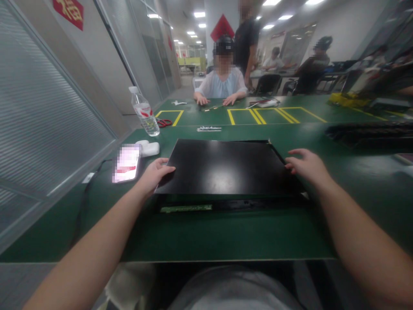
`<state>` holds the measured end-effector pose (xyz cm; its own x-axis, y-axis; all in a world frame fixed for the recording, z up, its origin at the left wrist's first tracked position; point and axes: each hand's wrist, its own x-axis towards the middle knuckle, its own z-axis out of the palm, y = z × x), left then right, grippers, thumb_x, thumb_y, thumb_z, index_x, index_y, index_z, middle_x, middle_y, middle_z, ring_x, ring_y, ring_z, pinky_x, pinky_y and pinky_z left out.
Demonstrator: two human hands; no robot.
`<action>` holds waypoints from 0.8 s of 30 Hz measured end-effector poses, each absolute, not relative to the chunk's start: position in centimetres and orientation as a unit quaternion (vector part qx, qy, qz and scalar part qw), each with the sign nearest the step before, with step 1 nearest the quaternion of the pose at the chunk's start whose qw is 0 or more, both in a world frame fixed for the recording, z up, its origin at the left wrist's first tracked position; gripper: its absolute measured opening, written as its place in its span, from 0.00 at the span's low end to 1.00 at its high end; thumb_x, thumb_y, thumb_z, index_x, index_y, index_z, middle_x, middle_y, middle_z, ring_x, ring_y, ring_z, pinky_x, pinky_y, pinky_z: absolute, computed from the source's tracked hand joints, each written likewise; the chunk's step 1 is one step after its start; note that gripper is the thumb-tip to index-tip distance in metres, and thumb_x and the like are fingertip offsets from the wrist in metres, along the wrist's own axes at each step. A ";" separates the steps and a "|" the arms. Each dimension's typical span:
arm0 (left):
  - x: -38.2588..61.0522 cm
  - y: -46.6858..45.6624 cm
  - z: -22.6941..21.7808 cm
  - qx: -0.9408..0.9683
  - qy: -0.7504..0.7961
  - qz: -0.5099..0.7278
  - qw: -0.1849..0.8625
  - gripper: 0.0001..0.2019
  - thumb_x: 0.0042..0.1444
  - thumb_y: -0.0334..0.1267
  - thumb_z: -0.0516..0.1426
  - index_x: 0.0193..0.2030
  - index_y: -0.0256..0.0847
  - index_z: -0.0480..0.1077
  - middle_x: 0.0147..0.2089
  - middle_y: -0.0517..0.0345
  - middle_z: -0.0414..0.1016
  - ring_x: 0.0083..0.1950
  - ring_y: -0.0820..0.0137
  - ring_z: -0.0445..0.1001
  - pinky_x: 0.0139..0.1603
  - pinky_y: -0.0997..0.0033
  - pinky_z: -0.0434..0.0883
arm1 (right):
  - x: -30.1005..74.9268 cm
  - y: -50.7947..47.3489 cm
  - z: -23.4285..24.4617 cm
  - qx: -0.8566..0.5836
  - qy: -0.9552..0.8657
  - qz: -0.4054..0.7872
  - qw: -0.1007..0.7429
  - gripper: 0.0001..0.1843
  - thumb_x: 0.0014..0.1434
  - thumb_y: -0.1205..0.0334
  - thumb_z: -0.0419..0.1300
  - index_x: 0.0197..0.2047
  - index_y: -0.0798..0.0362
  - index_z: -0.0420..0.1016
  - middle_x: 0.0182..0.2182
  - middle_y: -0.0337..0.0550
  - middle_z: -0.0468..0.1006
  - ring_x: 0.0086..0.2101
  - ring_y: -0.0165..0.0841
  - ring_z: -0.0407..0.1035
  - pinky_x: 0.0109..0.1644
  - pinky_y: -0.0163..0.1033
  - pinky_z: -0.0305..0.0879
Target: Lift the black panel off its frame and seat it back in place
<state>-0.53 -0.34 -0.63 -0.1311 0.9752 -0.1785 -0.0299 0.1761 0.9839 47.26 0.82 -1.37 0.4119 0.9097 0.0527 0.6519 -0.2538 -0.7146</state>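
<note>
A glossy black flat screen panel (222,165) lies lengthwise in front of me, its near edge apart from a black frame (258,204) under it. A strip of green circuit board (186,209) shows along the frame's near side. My left hand (157,173) is closed on the panel's left edge, thumb on top and the other fingers partly hidden. At the right edge, my right hand (305,167) has its fingers apart, the fingertips beside or touching the rim; nothing shows gripped between them.
On the green table (219,241) at left stand a water bottle (145,113), a lit phone (127,163), a white case (150,149) and red-handled scissors (165,122). Small white pieces (209,128) lie beyond the panel. A co-worker (222,82) sits opposite. Dark parts (371,135) lie right.
</note>
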 end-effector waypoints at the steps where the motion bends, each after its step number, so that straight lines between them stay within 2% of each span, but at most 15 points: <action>1: -0.5 -0.4 -0.6 0.412 0.572 0.491 0.512 0.21 0.42 0.29 0.71 0.43 0.41 0.72 0.32 0.58 0.86 0.29 0.65 0.83 0.31 0.70 0.78 | 47.1 0.8 -1.3 -0.771 -0.509 0.187 0.334 0.20 0.60 0.59 0.66 0.55 0.51 0.79 0.27 0.40 0.82 0.26 0.39 0.76 0.38 0.45 0.70; 9: -0.2 -0.3 -0.7 0.408 0.569 0.495 0.515 0.22 0.41 0.27 0.70 0.45 0.38 0.72 0.30 0.59 0.85 0.27 0.68 0.81 0.29 0.74 0.76 | 46.4 0.6 -0.9 -0.790 -0.519 0.154 0.287 0.22 0.59 0.59 0.64 0.57 0.51 0.80 0.28 0.42 0.84 0.30 0.42 0.79 0.44 0.47 0.72; 24: 0.3 -0.4 -0.5 0.389 0.559 0.502 0.532 0.21 0.47 0.21 0.68 0.48 0.35 0.74 0.32 0.56 0.87 0.27 0.69 0.82 0.29 0.74 0.78 | 46.6 0.9 -1.3 -0.795 -0.524 0.138 0.271 0.22 0.61 0.56 0.63 0.58 0.50 0.80 0.33 0.46 0.86 0.33 0.46 0.80 0.42 0.49 0.73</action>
<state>0.26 -0.44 -0.55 -0.1307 0.9702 -0.2039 -0.0987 0.1919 0.9764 46.56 0.86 -1.35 0.4116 0.9091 0.0643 0.7591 -0.3030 -0.5761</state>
